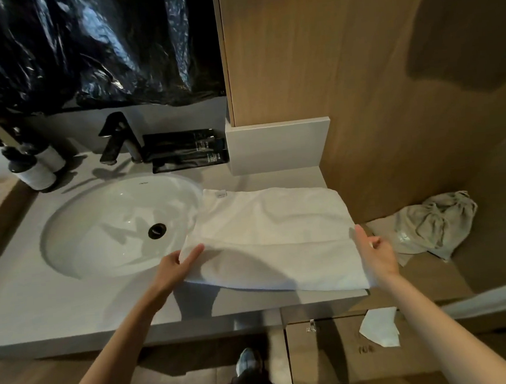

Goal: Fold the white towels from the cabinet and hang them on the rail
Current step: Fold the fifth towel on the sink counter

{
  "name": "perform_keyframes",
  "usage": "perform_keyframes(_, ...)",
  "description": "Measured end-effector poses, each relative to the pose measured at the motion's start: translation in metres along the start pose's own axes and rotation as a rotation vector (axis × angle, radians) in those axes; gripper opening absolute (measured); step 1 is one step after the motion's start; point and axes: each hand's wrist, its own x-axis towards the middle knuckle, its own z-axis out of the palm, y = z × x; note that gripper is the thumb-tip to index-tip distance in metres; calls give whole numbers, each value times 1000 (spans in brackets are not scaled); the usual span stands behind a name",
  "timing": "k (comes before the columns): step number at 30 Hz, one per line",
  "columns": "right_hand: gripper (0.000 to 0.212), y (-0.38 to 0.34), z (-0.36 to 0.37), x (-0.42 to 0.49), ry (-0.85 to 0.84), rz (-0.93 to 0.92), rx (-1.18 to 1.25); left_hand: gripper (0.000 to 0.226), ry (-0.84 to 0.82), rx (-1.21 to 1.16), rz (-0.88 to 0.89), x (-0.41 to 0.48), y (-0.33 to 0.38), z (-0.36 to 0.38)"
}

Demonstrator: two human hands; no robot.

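Note:
A white towel lies flat on the grey counter, right of the round white sink, its left corner hanging over the basin's rim. It looks folded over, with a crease line running across its near part. My left hand holds the towel's left edge, fingers on top. My right hand grips the right edge at the counter's end. No rail is in view.
A black tap, two pump bottles and black packets stand behind the sink. A wooden cabinet wall rises at right. A crumpled grey cloth bag lies on a low wooden shelf; white paper sits below.

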Motion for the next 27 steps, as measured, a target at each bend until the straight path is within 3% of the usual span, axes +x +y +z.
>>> perform_keyframes(4, 56, 5, -12, -12, -1, 19, -57, 15, -6, 4, 196, -14, 0, 4)
perform_keyframes(6, 55, 4, -16, -20, -82, 8, -128, 18, 65, 12, 262, -12, 0, 7)
perform_keyframes(9, 36, -1, -17, -29, -157, -99, -164, 29, 125, -9, 273, -8, 2, 9)
perform_keyframes(12, 19, -7, -17, -31, -103, -266, -103, 31, 187, -31, 308, -7, 4, 10)
perform_keyframes(15, 21, -4, -14, -31, -29, -370, -227, 34, 248, 103, 292, -5, 1, 13)
perform_keyframes(22, 26, 6, -4, -32, 88, -267, -528, 34, 255, 354, 53, 5, -12, 23)
perform_keyframes(25, 49, -5, -2, -32, 139, -491, -656, 41, 295, 286, 48, 26, 0, 13)
perform_keyframes(27, 47, -15, 4, -34, 76, -662, -771, 46, 264, 228, 78, 44, 10, 11)
